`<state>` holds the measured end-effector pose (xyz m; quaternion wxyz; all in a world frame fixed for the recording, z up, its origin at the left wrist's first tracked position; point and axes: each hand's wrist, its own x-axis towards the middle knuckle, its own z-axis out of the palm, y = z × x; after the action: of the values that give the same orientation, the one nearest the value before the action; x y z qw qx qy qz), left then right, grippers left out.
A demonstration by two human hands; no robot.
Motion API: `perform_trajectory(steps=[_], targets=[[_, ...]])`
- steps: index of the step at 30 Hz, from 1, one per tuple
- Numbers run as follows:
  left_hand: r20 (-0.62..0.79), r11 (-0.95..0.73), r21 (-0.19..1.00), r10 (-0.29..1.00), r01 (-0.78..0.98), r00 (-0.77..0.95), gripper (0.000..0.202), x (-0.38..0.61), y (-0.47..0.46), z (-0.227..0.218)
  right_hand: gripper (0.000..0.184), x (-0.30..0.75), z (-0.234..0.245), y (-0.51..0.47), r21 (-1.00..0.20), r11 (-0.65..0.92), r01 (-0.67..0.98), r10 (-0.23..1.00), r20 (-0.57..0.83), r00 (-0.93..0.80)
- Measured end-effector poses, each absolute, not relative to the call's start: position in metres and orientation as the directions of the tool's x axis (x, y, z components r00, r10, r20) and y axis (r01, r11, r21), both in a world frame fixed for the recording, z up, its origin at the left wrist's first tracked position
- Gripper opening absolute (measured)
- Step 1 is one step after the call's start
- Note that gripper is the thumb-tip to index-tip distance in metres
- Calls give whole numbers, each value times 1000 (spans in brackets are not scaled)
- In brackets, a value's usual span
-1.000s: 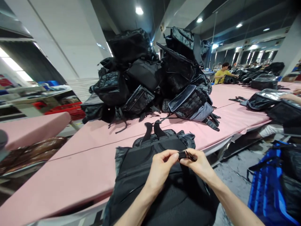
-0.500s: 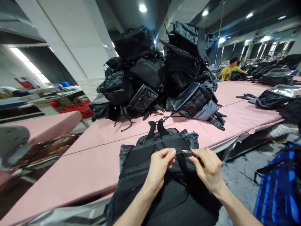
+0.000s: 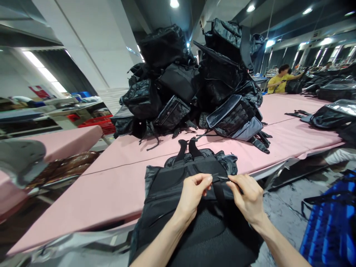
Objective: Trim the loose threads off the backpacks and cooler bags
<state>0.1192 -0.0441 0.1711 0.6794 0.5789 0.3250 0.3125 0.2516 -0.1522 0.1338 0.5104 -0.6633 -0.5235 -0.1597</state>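
Observation:
A black backpack (image 3: 178,193) lies in front of me with its padded, mesh-covered side up. Above it, my left hand (image 3: 196,191) is closed in a pinch at the edge of a black webbing strap (image 3: 218,191). My right hand (image 3: 247,194) is also closed, gripping small thread snips (image 3: 223,178) whose thin metal tips point left, at the strap. The handles are mostly covered by my right fingers. Only a narrow gap separates the two hands. Two dark shoulder straps (image 3: 182,150) stretch away from the backpack's far end.
A tall heap of dark camouflage bags (image 3: 178,81) stands on the pink-covered table (image 3: 119,193). More bags (image 3: 333,113) lie at the right. A person in yellow (image 3: 279,82) works beyond. Blue plastic crates (image 3: 322,226) are at the lower right, a grey chair (image 3: 22,159) at the left.
The view has turned slightly left, so everything sits a little further right. The snips' tips look less spread and nearer the strap. The person in yellow has stretched out an arm.

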Motion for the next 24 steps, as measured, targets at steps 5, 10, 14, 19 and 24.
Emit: perform_trajectory(steps=[5, 10, 14, 19, 24], targets=[[-9, 38, 999, 783, -33, 622, 23, 114, -44, 170, 16, 254, 133, -140, -855, 174, 488, 641, 475, 604], [50, 10, 996, 768, -91, 638, 20, 110, -44, 163, 1, 237, 134, -133, -648, 320, 691, 604, 702, 378], [-128, 195, 980, 750, -32, 649, 32, 99, -45, 157, 19, 237, 132, -137, -49, 227, 973, 347, 937, -33], [-202, 277, 961, 676, 9, 709, 32, 91, -48, 155, 19, 242, 133, -141, 233, 208, 950, 333, 896, -293], [-235, 343, 939, 640, 2, 732, 34, 94, -48, 158, 17, 241, 135, -142, 251, 204, 946, 348, 885, -309]])
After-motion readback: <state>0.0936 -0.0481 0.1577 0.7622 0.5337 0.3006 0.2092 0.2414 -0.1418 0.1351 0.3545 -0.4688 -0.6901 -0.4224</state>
